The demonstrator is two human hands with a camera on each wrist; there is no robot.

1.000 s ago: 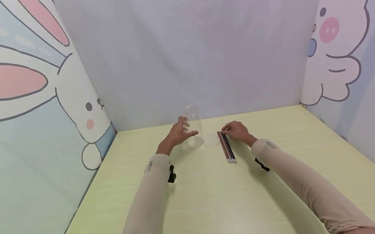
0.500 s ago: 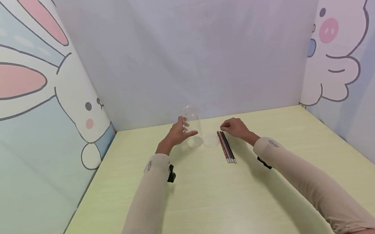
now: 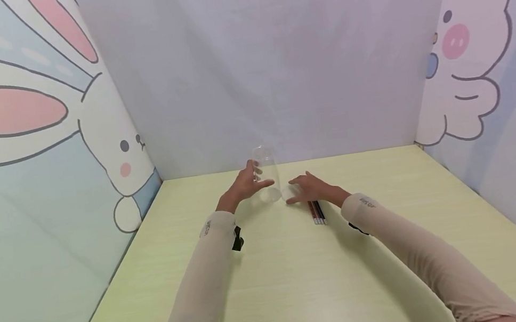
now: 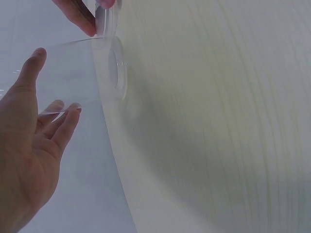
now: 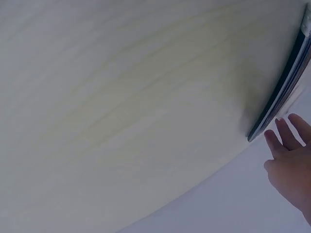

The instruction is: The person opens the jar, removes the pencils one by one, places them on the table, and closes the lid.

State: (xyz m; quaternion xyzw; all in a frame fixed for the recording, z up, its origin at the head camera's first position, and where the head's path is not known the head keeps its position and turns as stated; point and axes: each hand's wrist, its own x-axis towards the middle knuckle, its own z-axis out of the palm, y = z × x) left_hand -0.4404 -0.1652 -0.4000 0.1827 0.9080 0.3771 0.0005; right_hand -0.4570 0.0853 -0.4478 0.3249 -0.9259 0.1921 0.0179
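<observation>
A tall clear plastic jar (image 3: 267, 168) stands at the back of the table. My left hand (image 3: 243, 184) holds its side, thumb towards me and fingers round the far side, as the left wrist view also shows on the jar (image 4: 68, 73). Just right of its base lies a clear round lid (image 3: 288, 193). Over this lid my right hand (image 3: 309, 187) spreads, thumb and fingers at opposite edges of it. Several dark and reddish pencils (image 3: 317, 213) lie side by side beneath the right hand, their far ends hidden by it in the head view.
The pale yellow wooden table (image 3: 273, 288) ends at a plain grey backdrop (image 3: 266, 74). Cartoon-printed cloth walls (image 3: 27, 211) stand on both sides. A black wrist strap (image 3: 237, 239) shows under the left sleeve.
My right hand has moved left from the pencils' far ends to the lid, its fingers spreading from a closed bunch. The left hand and jar have stayed in place.
</observation>
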